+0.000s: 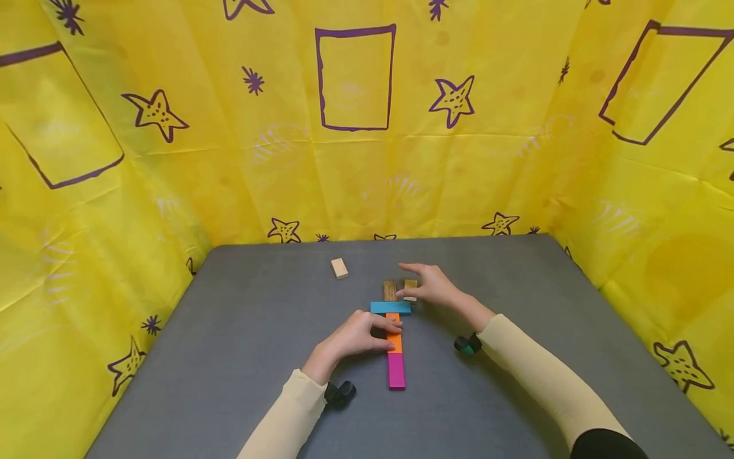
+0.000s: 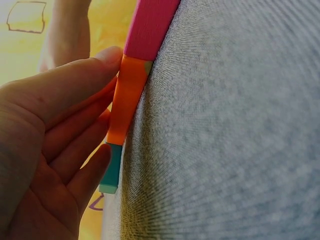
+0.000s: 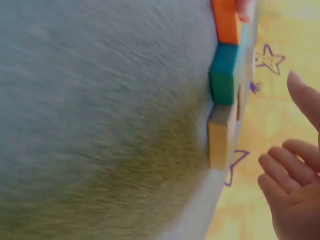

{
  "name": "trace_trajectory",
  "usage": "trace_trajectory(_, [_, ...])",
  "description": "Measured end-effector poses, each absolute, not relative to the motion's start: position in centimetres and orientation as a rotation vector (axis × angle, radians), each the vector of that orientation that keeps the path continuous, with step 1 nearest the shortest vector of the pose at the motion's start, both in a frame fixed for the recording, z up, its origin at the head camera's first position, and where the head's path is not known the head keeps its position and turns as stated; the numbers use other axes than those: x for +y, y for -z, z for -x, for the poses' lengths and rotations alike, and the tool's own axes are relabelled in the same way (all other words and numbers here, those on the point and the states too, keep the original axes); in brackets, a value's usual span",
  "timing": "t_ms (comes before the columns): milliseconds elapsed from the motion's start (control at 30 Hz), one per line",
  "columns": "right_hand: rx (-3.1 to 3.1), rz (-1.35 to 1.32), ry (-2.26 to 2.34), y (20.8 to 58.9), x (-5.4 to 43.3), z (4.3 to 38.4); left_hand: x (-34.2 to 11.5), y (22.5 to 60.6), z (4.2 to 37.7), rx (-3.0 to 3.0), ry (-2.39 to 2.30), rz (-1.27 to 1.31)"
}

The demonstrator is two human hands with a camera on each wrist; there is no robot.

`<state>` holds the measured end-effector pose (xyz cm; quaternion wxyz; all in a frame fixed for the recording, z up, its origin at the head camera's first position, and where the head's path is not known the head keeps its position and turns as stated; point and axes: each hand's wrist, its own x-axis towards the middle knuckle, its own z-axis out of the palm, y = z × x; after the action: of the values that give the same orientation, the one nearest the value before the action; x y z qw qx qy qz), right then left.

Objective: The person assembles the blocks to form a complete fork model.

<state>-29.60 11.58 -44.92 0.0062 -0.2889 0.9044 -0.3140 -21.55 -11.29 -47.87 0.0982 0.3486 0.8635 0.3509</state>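
In the head view, a magenta block (image 1: 396,371) and an orange block (image 1: 394,343) lie end to end in a row. A blue-teal block (image 1: 381,307) lies crosswise at the row's far end. My left hand (image 1: 357,333) rests its thumb and fingertips on the orange block; the left wrist view puts the thumb tip near the joint with the magenta block. Beyond the teal block are a brown wooden block (image 1: 390,290) and a lighter wooden block (image 1: 410,285). My right hand (image 1: 434,285) hovers beside these two, thumb and fingers spread, holding nothing.
A pale wooden block (image 1: 339,268) lies apart, toward the back of the grey table (image 1: 241,331). Yellow patterned cloth (image 1: 355,172) surrounds the table's back and sides. Dark wrist cameras (image 1: 341,395) hang below the sleeves.
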Motion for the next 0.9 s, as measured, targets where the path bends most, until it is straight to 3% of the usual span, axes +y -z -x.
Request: trace_trajectory(900, [2.899,0.934,0.845,46.9,12.3,27.4,-11.2,47.7,21.5,2.581,-1.014,-1.053])
